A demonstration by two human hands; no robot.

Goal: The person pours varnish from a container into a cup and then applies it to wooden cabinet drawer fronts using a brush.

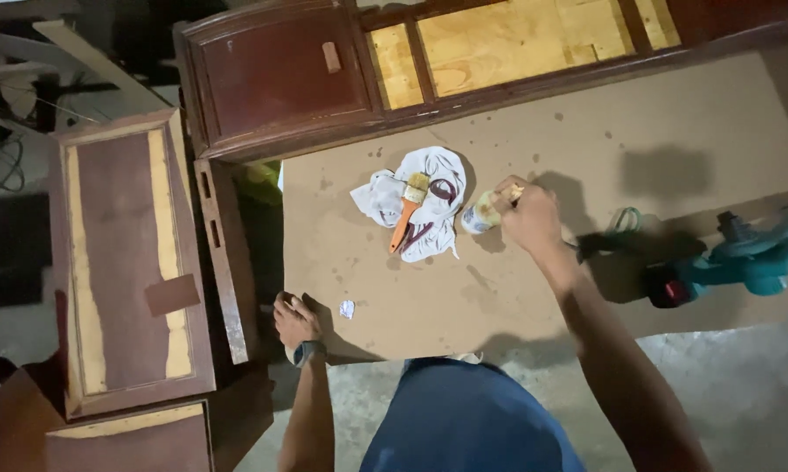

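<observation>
Here, near the middle of the frame, our right hand [527, 214] is closed around a small pale bottle [481, 213] that stands on the brown board [674, 131], fingers wrapped about its top, perhaps to steady it or work its cap; we cannot tell which. Just left of the bottle lies a stained white rag [442, 175] with an orange-handled paintbrush [408, 211] resting on it, likely so its bristles stay off the board. At the lower left, our left hand [294, 320] lies fingers curled over the board's near corner, holding nothing else, apparently bracing us as we lean in. At the right edge a teal power tool [744, 258] lies well apart from the bottle. Dark red cabinet parts [271, 74] fill the upper and left frame.
</observation>
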